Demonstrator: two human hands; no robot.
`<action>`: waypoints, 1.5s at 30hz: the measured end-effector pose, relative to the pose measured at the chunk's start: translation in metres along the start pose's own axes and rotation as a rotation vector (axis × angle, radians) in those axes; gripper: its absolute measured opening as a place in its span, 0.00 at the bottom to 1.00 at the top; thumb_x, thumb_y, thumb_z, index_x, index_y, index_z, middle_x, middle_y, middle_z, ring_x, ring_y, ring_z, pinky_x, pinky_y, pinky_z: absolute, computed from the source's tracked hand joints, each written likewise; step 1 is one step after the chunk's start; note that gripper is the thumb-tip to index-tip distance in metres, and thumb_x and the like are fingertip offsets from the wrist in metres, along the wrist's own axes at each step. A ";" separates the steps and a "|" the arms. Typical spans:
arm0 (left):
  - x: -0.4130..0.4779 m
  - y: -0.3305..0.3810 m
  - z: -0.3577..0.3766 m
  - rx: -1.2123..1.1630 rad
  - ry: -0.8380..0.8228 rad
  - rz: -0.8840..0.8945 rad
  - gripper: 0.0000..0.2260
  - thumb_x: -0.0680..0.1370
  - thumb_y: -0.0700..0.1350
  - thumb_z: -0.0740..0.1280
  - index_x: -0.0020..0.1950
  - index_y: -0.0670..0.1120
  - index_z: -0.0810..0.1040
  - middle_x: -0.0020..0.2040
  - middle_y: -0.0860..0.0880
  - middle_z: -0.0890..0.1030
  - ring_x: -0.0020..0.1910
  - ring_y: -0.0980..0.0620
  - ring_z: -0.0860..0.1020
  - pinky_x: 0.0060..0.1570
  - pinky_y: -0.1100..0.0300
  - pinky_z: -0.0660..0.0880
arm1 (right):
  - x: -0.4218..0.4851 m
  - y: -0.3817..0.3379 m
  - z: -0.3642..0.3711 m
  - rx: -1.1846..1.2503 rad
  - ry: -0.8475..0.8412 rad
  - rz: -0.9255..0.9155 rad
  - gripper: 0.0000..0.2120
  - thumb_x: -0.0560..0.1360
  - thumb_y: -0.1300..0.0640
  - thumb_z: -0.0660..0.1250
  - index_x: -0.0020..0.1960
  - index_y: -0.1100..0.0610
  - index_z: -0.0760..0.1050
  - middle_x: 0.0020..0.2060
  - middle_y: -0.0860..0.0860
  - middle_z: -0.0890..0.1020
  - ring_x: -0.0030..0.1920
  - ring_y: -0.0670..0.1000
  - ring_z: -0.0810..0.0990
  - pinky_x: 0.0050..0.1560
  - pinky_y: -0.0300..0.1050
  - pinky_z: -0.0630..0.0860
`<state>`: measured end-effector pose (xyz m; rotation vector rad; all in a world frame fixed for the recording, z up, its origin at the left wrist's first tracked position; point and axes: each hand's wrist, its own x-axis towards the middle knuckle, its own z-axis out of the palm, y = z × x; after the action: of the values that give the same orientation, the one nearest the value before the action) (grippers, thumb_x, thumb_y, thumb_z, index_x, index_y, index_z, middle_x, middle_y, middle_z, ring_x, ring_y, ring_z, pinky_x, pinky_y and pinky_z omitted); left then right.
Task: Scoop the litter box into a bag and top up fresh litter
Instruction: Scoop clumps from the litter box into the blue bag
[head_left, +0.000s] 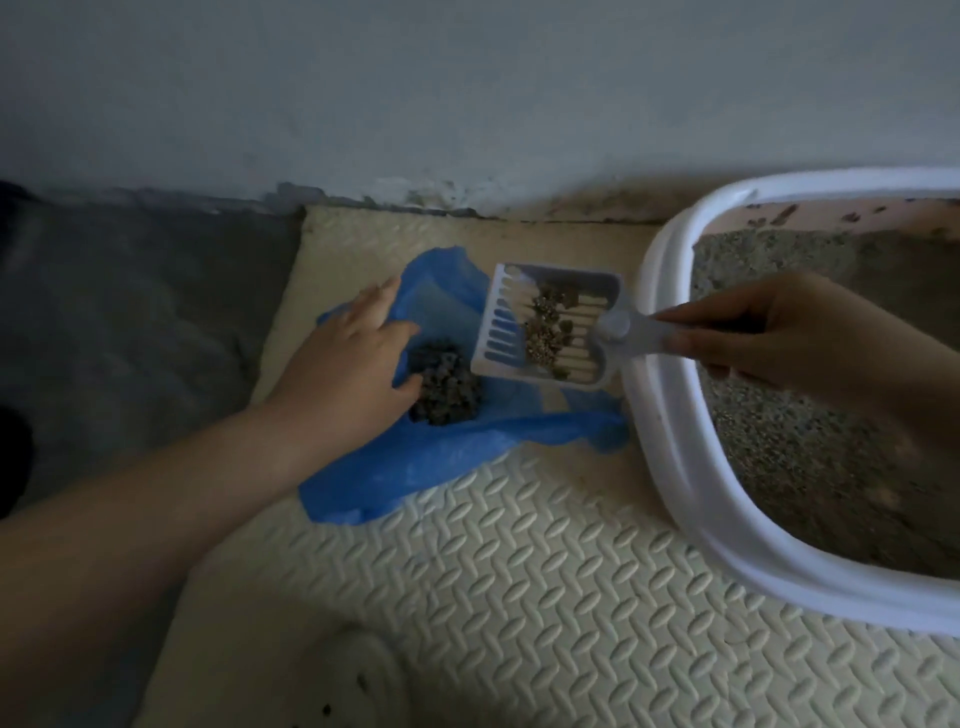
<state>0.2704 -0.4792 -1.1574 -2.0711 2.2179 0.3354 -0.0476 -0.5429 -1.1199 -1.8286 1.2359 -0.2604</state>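
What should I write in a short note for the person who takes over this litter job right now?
Left hand: holds the thin blue plastic bag open on the cream textured floor mat.
Right hand: grips the handle of the white slotted plastic scoop, which is above the bag's mouth and carries clumps.
White oval litter box: on the mat to the right, holding grey litter.
Done: one dark pile of clumps is already in the bag.
Left: tip this scoopful in, check the box for more, then add fresh litter. No fresh litter container is in view.
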 end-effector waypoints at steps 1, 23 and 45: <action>-0.001 -0.004 0.001 -0.023 0.002 -0.015 0.26 0.76 0.52 0.67 0.72 0.46 0.68 0.78 0.47 0.53 0.75 0.48 0.57 0.68 0.52 0.63 | 0.007 -0.003 0.005 -0.033 -0.028 -0.009 0.12 0.67 0.41 0.65 0.50 0.35 0.78 0.27 0.47 0.80 0.22 0.43 0.68 0.25 0.31 0.65; -0.005 -0.011 0.001 -0.104 -0.036 -0.085 0.40 0.74 0.43 0.68 0.78 0.44 0.47 0.79 0.50 0.45 0.76 0.51 0.53 0.68 0.55 0.63 | 0.053 -0.030 0.084 -0.712 -0.061 -0.253 0.33 0.76 0.63 0.59 0.75 0.40 0.55 0.53 0.50 0.67 0.47 0.47 0.63 0.48 0.43 0.68; 0.004 0.017 -0.008 -0.116 -0.011 -0.019 0.38 0.77 0.45 0.67 0.78 0.44 0.45 0.78 0.52 0.38 0.76 0.52 0.50 0.62 0.61 0.63 | 0.004 0.011 -0.001 0.360 -0.094 -0.017 0.19 0.77 0.65 0.61 0.51 0.44 0.83 0.36 0.56 0.80 0.31 0.49 0.70 0.29 0.35 0.66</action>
<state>0.2537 -0.4837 -1.1489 -2.1397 2.2203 0.4837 -0.0527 -0.5480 -1.1288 -1.5232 1.0335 -0.3759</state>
